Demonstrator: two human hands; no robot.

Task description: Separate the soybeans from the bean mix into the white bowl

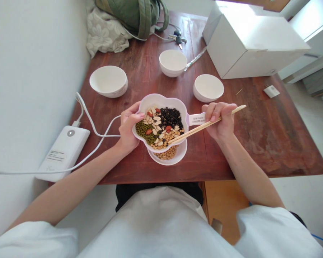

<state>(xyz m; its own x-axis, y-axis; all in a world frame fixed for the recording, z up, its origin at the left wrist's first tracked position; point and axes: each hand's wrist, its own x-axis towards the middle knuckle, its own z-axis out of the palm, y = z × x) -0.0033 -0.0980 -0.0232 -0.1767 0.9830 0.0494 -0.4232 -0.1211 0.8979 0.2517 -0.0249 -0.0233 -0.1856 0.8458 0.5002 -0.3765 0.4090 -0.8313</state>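
Note:
My left hand (129, 127) grips the left rim of a white flower-shaped dish (174, 102), thumb on top. Inside it lie black beans (171, 116), green mung beans (144, 132), shelled peanuts (154, 118), and yellow soybeans (172, 135), with a few reddish nuts among them. My right hand (220, 120) holds a pair of wooden chopsticks (199, 128), whose tips reach over the soybeans. The dish's labelled handle (196, 119) runs to the right fingers; whether they grip it is unclear. Partly hidden below the dish is a white bowl (181, 154) containing soybeans.
Three white bowls stand beyond the dish: left (109, 81), middle (173, 63) and right (208, 88). A white power bank (66, 150) with a cable lies at left. Farther back are a green bag (126, 14), keys (178, 37) and a large white box (247, 43).

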